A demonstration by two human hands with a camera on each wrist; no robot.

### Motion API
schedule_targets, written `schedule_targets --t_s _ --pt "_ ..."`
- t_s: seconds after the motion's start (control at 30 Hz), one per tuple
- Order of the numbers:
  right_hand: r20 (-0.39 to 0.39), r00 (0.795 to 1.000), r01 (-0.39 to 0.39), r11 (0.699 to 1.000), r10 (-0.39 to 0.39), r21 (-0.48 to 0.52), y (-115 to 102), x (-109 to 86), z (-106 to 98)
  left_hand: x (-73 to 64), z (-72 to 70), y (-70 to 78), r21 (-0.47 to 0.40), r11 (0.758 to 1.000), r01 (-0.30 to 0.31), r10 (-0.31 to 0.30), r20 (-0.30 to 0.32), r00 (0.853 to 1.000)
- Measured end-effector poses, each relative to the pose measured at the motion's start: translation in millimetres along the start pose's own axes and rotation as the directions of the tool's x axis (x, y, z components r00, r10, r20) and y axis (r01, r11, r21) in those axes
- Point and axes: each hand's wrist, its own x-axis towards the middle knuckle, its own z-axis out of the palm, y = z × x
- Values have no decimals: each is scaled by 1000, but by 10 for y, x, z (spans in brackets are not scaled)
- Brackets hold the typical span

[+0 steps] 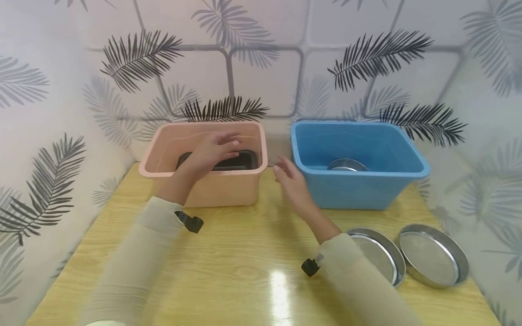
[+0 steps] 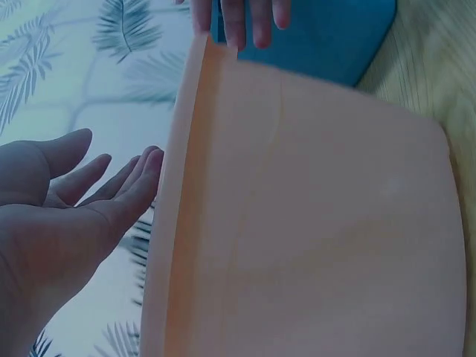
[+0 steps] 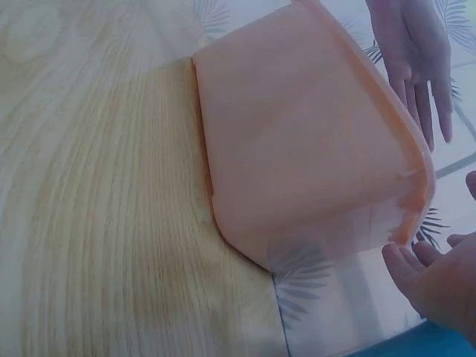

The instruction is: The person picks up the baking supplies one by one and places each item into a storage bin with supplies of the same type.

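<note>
My left hand (image 1: 205, 156) hovers above the peach plastic bin (image 1: 220, 190), its fingers loosely extended and holding nothing. Inside that bin lies a black tray (image 1: 246, 160), partly hidden by the hand. In the gap between the two bins, my right hand (image 1: 294, 185) is close to the peach bin's right end, with relaxed fingers and nothing in them. From the right wrist view, the right hand's fingertips (image 3: 401, 260) appear near the bin's rim; whether they touch it I cannot tell. A blue plastic bin (image 1: 346, 192) stands to the right, with a round metal pan (image 1: 346, 164) inside.
Two shallow round metal pans, one left (image 1: 375, 253) and one right (image 1: 432, 258), sit beside the right forearm on the wooden table (image 1: 236, 267). Behind the bins rises a wall (image 1: 269, 77) with a leaf pattern.
</note>
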Motion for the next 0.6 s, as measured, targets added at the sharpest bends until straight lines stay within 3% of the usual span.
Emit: schedule_targets --t_s 0.3,0.6 --pt "27 999 -45 998 46 -53 -35 -314 -288 162 492 -49 24 998 -54 53 56 997" --pt "32 997 -70 996 71 -48 -19 -638 -585 351 934 -69 41 998 -37 35 48 998"
